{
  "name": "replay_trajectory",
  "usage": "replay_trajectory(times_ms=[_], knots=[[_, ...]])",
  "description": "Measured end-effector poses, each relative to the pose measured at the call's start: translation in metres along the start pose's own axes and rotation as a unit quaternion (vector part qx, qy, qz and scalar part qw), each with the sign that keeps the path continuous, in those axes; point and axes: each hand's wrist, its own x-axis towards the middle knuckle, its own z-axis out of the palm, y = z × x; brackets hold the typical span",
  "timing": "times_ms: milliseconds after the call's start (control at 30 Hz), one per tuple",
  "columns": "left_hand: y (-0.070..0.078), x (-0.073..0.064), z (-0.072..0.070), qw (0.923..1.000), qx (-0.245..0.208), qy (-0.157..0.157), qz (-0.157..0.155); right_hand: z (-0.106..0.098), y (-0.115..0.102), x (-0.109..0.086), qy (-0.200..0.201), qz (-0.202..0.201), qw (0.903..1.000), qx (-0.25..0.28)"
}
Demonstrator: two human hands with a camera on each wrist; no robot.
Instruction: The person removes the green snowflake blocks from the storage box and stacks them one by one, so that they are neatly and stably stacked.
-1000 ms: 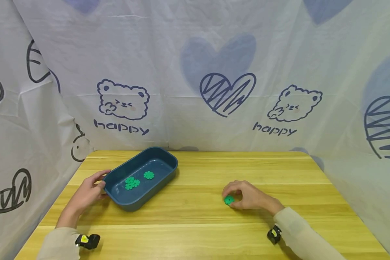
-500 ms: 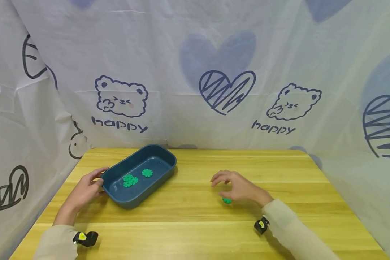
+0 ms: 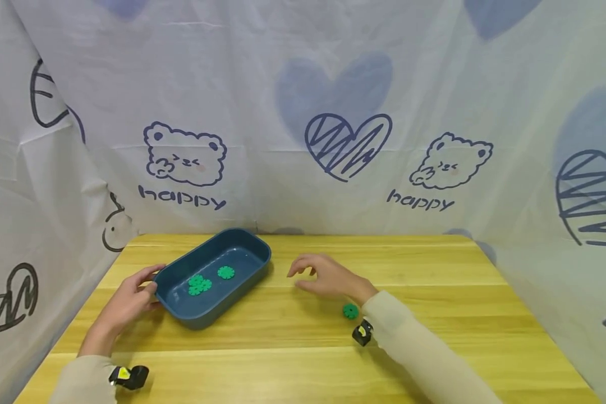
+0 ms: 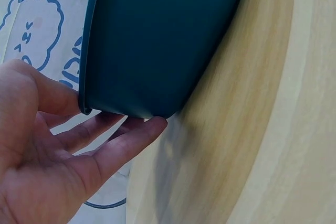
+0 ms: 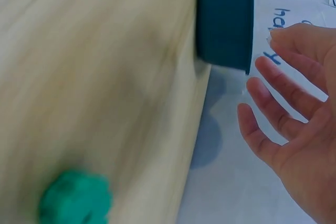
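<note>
My left hand (image 3: 131, 297) holds the near left end of a dark blue plastic bin (image 3: 197, 324), thumb at the rim and fingers along the outer wall. In the left wrist view, the fingertips of the left hand (image 4: 58, 150) meet the bin (image 4: 157, 40) near its bottom edge. Several green snowflake-shaped building discs (image 3: 200, 285) lie inside, one of them apart from the cluster. My right hand (image 3: 328, 276) hovers over the table right of the bin, fingers loosely bent with nothing between them. Another green notched disc (image 3: 350, 311) lies on the table below the right wrist.
The wooden table (image 3: 262, 370) ends at a white cloth backdrop (image 3: 272, 185) printed with hearts and bears. Each wrist carries a small black camera, the left camera (image 3: 131, 377) low over the table and the right camera (image 3: 362, 332) near the loose disc.
My right hand has let go of the green disc, risen and moved left toward the bin. The disc stays on the table. The left hand keeps its place at the bin.
</note>
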Motion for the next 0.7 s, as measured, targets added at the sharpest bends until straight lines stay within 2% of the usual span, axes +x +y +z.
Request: replay_trajectory(times_ms=[133,267,467,700], knots=[[0.000,0.000,0.000,1.0000,0.002,-0.001,-0.002,0.002,-0.010,0.024,-0.001,-0.014,0.9999,-0.001],[0.000,-0.001,-0.001,1.0000,0.002,-0.002,-0.005,0.004,-0.023,0.047,-0.004,-0.011,0.9999,0.000],[0.000,-0.002,-0.002,1.0000,0.003,-0.002,-0.003,0.016,-0.039,0.081,-0.003,-0.015,0.9999,0.004],[0.001,0.001,-0.001,1.0000,-0.002,-0.004,-0.001,0.037,-0.045,0.112,-0.025,0.001,0.9990,-0.037]])
